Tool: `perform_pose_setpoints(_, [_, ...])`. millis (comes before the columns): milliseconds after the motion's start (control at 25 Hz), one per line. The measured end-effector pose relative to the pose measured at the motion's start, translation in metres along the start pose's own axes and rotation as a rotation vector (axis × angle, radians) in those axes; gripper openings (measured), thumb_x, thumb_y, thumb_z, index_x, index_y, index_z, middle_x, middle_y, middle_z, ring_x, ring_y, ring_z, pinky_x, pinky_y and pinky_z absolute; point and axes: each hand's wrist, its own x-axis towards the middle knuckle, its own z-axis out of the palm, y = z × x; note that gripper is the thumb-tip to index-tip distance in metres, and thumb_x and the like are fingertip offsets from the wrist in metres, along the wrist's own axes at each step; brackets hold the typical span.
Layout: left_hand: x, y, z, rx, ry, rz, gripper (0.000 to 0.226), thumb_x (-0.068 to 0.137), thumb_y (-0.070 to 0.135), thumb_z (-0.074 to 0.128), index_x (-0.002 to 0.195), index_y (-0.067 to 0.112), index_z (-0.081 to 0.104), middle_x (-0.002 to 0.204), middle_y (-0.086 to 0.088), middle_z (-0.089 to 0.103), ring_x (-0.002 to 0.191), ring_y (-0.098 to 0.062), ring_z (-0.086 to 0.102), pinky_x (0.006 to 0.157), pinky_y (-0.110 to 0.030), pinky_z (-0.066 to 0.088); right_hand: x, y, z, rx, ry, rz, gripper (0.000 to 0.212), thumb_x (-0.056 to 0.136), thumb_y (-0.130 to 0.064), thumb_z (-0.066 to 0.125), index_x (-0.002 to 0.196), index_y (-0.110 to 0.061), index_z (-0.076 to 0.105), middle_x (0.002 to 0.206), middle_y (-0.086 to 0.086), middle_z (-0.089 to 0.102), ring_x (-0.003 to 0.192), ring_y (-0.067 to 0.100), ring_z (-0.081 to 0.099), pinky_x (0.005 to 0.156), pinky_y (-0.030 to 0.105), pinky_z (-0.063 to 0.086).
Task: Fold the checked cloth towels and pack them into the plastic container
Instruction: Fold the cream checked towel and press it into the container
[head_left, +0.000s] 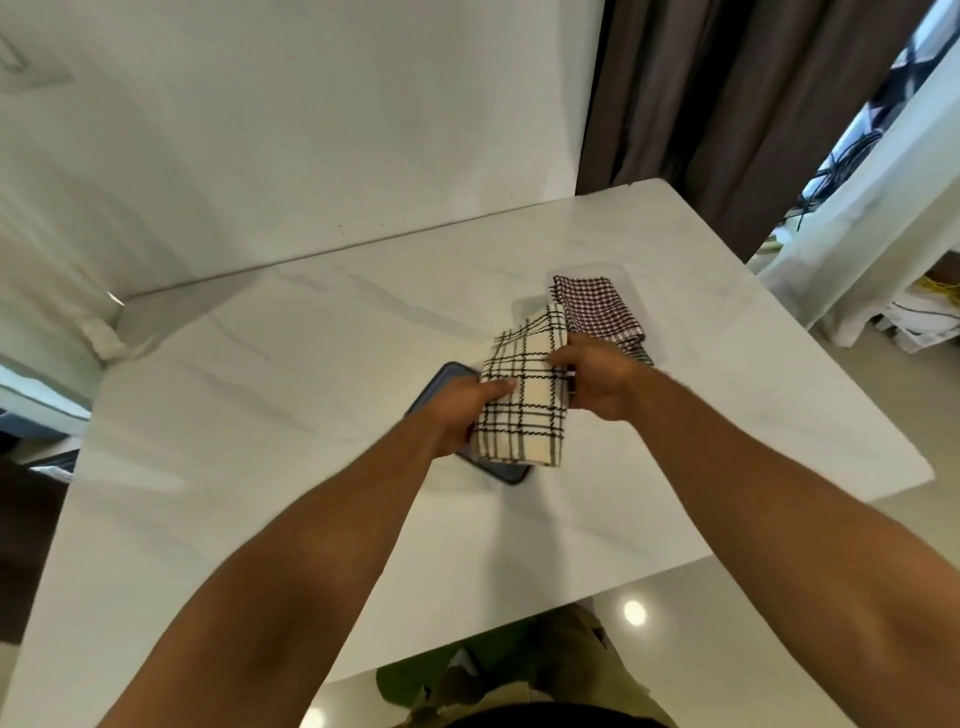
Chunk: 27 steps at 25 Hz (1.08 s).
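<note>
You stood at the white marble table (260, 405), and the step in hand looked like the carry: one towel was folded and being brought toward the clear plastic container (631, 291) at the far right of the tabletop. That container already held a folded maroon checked towel (597, 312), set toward its right side. You held the cream towel with black checks (524, 400) folded into a long pad, raised above a dark lid (498, 470) lying on the table. Your left hand (462, 410) gripped its left edge, thumb on top, and your right hand (597, 376) pinched its right edge with fingers curled. Next, I judged, you needed to lower it flat beside the maroon one, keeping the folds closed.
</note>
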Motion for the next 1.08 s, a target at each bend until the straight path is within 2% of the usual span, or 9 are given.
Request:
perform_pose_setpoints(120, [0.031,0.042,0.037,0.048,0.089,0.061,0.034,0.093,0.035,0.064,0.117,0.012,0.066,0.108,-0.009,0.073,0.09,-0.023,0.07,0.069,-0.036,0.058,0.019,-0.043,-0.042,-0.186,0.09,-0.065,0.035,0.09,0.003,0.054,0.119,-0.014,0.064,0.114,0.011,0.071,0.102,0.031,0.067,0.085,0.05,0.058])
perform_pose_setpoints(280, [0.084,0.08,0.077,0.186,0.175,0.1,0.027,0.092,0.026,0.066,0.109,0.006,0.067,0.099,-0.012,0.074,0.08,-0.025,0.072,0.068,-0.046,0.062,0.052,-0.082,-0.088,-0.363,0.206,-0.185,0.039,0.089,0.004,0.056,0.121,-0.017,0.061,0.109,0.008,0.069,0.092,0.024,0.067,0.067,0.033,0.057])
perform_pose_setpoints(400, [0.118,0.096,0.099,0.23,0.272,0.083,0.03,0.091,0.025,0.067,0.107,0.0,0.067,0.093,-0.013,0.074,0.078,-0.026,0.074,0.066,-0.048,0.062,0.083,-0.098,-0.109,-0.54,0.262,-0.246,0.04,0.087,-0.003,0.057,0.123,-0.02,0.061,0.112,0.01,0.069,0.1,0.029,0.067,0.083,0.043,0.059])
perform_pose_setpoints(480, [0.137,0.097,0.106,0.281,0.313,0.041,0.032,0.09,0.026,0.067,0.107,-0.002,0.067,0.094,-0.014,0.074,0.078,-0.028,0.074,0.065,-0.048,0.062,0.104,-0.1,-0.12,-0.664,0.288,-0.244,0.041,0.088,-0.008,0.057,0.127,-0.018,0.058,0.116,0.01,0.067,0.106,0.03,0.064,0.09,0.042,0.056])
perform_pose_setpoints(640, [0.163,0.096,0.113,0.511,0.356,-0.041,0.018,0.089,0.024,0.066,0.097,0.007,0.064,0.096,-0.012,0.072,0.08,-0.028,0.073,0.066,-0.046,0.062,0.134,-0.085,-0.131,-1.0,0.263,-0.172,0.051,0.087,-0.01,0.054,0.136,-0.008,0.044,0.124,0.017,0.061,0.111,0.037,0.06,0.09,0.039,0.053])
perform_pose_setpoints(760, [0.17,0.099,0.117,0.65,0.352,-0.112,0.016,0.086,0.022,0.065,0.096,0.009,0.066,0.089,-0.01,0.072,0.07,-0.026,0.073,0.059,-0.044,0.062,0.138,-0.076,-0.131,-1.156,0.282,-0.167,0.05,0.087,-0.01,0.054,0.135,-0.004,0.041,0.12,0.021,0.061,0.108,0.04,0.062,0.089,0.042,0.053])
perform_pose_setpoints(840, [0.17,0.103,0.122,0.81,0.349,-0.151,0.018,0.085,0.027,0.064,0.093,0.011,0.066,0.081,-0.007,0.072,0.064,-0.024,0.072,0.056,-0.038,0.062,0.138,-0.074,-0.129,-1.294,0.285,-0.171,0.048,0.088,-0.01,0.054,0.133,-0.002,0.042,0.117,0.02,0.063,0.105,0.039,0.063,0.085,0.042,0.053])
perform_pose_setpoints(960, [0.168,0.107,0.13,1.367,0.439,-0.025,0.03,0.086,0.041,0.061,0.098,0.014,0.066,0.094,-0.002,0.07,0.083,-0.023,0.069,0.062,-0.029,0.051,0.129,-0.075,-0.125,-1.536,0.289,-0.291,0.041,0.087,-0.011,0.055,0.127,-0.005,0.048,0.118,0.016,0.061,0.103,0.036,0.063,0.08,0.04,0.051])
perform_pose_setpoints(1080, [0.173,0.111,0.131,1.557,0.535,0.166,0.036,0.089,0.042,0.061,0.108,0.011,0.058,0.102,-0.004,0.068,0.091,-0.025,0.067,0.062,-0.03,0.041,0.126,-0.087,-0.129,-1.361,0.31,-0.464,0.039,0.087,-0.014,0.054,0.125,-0.009,0.055,0.116,0.014,0.061,0.099,0.035,0.063,0.076,0.036,0.048])
